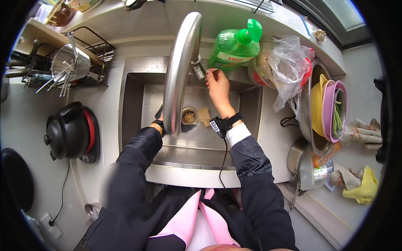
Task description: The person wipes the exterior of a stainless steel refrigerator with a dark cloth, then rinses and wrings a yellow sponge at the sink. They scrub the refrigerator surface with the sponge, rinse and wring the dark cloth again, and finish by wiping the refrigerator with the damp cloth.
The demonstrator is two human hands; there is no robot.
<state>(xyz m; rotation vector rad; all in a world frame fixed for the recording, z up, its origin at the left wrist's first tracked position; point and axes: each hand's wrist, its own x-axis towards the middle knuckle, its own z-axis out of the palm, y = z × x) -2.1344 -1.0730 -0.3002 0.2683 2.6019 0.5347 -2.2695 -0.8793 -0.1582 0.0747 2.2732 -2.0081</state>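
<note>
My right hand [219, 89] reaches over the stainless steel sink [150, 157], its thumb and fingers curled around the end of the faucet's valve [198, 71]. A thin handle there is mostly hidden by the fingers. The curved metal faucet spout [177, 72] rises in front of my left hand [161, 116], and only a sliver of that hand shows. Dark patches of some object [189, 127] appear on both sides of the spout, too covered to name. Food scraps lie in the drain strainer [189, 116], and a tan piece [204, 116] rests beside it.
A green pump soap bottle [234, 48] and a plastic bag [287, 67] stand behind the sink. At right are nested colanders [318, 106] and a saucepan [296, 157]. A black pot [70, 131] and a utensil rack [100, 56] are at left. A cable [224, 163] hangs from my right wrist device.
</note>
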